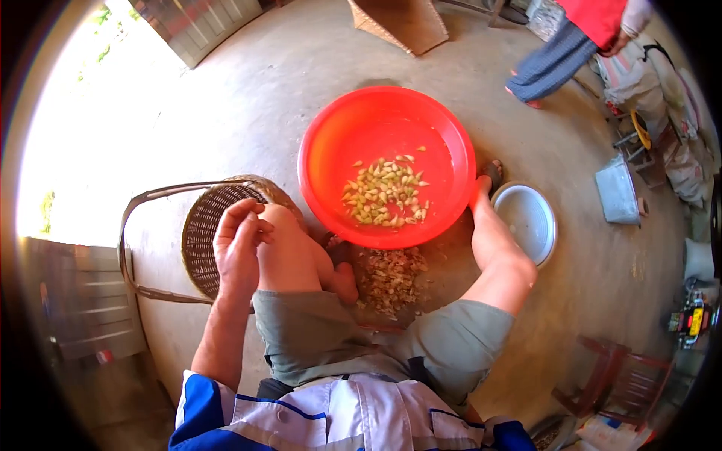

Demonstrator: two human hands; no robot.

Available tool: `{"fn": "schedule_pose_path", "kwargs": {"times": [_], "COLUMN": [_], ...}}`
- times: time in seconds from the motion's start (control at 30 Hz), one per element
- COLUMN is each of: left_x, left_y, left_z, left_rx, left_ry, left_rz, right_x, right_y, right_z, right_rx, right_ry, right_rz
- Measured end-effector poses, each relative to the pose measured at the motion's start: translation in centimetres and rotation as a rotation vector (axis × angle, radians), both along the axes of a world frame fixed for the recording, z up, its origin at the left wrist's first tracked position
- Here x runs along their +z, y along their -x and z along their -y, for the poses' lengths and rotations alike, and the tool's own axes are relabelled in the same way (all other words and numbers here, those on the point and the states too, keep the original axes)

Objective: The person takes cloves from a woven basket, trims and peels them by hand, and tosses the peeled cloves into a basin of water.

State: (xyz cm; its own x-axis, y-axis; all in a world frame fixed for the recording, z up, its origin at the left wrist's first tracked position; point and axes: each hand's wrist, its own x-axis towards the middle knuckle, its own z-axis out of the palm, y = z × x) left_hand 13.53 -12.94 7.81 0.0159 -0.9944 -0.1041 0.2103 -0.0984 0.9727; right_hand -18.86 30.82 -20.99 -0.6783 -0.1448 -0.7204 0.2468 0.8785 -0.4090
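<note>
My left hand [242, 234] is raised beside my left knee, over the edge of a woven basket [201, 244] with a tall handle. Its fingers are curled together, and whatever they may hold is too small to make out. My right hand is out of view. Between my feet stands a large red basin [316, 161] with many pale, peeled cloves or bulbs [383, 192] gathered in its lower part. Dry peelings [391, 282] lie in a heap on the floor just below the basin.
A pale round bowl [526, 222] is by my right leg. A person [560, 56] in red stands at the upper right, near sacks [639, 90] and a grey bucket [618, 192]. A wooden chair [620, 376] is lower right; a woven tray [402, 22] lies at the top.
</note>
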Motion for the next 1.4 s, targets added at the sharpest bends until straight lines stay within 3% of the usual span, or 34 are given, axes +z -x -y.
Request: {"fn": "schedule_pose_path", "kwargs": {"times": [0.17, 0.33, 0.5, 0.63, 0.67, 0.7, 0.8, 0.87, 0.9, 0.93, 1.0, 1.07, 1.13, 1.2, 1.23, 1.27, 1.4], "left_x": [-1.7, -7.8, -15.4, -16.3, -18.6, -21.8, -23.5, -22.9, -22.7, -22.8, -23.9, -25.9, -27.5, -26.1, -25.9, -26.1, -27.3], "left_y": [-5.9, -11.9, -14.3, -12.9, -13.7, -14.8, -14.6, -13.8, -13.1, -12.7, -12.6, -12.6, -12.5, -12.2, -12.2, -12.5, -14.5], "left_z": [1.6, 2.6, 0.7, -0.5, -0.7, -0.9, -0.8, -0.7, -0.7, -0.6, 0.1, 0.8, 1.6, 2.7, 3.0, 3.3, 5.2], "left_rx": [0.206, 0.335, 0.257, 0.204, 0.209, 0.24, 0.199, -0.02, -0.108, -0.2, -0.359, -0.403, -0.422, -0.369, -0.313, -0.259, -0.291], "left_ry": [0.037, -0.031, -0.187, -0.353, -0.329, -0.307, -0.337, -0.443, -0.475, -0.504, -0.553, -0.621, -0.7, -0.757, -0.767, -0.778, -1.0], "left_rz": [0.052, 0.209, 0.32, 0.604, 0.637, 0.718, 1.1, 1.192, 1.221, 1.249, 1.203, 1.179, 1.248, 1.302, 1.335, 1.368, 1.21], "right_x": [-0.1, -0.6, -0.2, 0.6, 1.2, 2.0, 4.5, 6.5, 9.9, 14.4, 21.2, 26.1, 25.8, 22.1, 22.0, 20.6, 11.5], "right_y": [0.4, 0.4, 0.0, 1.6, 2.6, 4.0, 10.3, 18.1, 20.1, 20.8, 15.9, 8.4, 3.8, -0.8, -4.0, -5.9, -8.6], "right_z": [-0.2, 0.3, 0.7, -0.2, -0.6, -0.9, -1.2, -1.0, 1.3, 4.6, 14.3, 22.3, 25.8, 27.2, 28.8, 29.8, 26.9], "right_rx": [0.039, 0.061, 0.066, 0.087, 0.075, 0.052, -0.06, -0.042, 0.049, 0.154, 0.091, 0.181, 0.519, 0.583, 0.767, 1.14, 1.463], "right_ry": [-0.011, -0.023, -0.023, 0.041, 0.069, 0.106, 0.319, 0.579, 0.364, 0.401, 0.635, 0.683, 0.678, 0.759, 0.569, 0.545, 0.382], "right_rz": [-0.005, -0.007, -0.008, 0.005, -0.002, -0.01, -0.083, -0.22, -0.442, -0.532, -0.705, -0.691, -0.548, 0.002, 0.01, -0.178, 0.073]}}
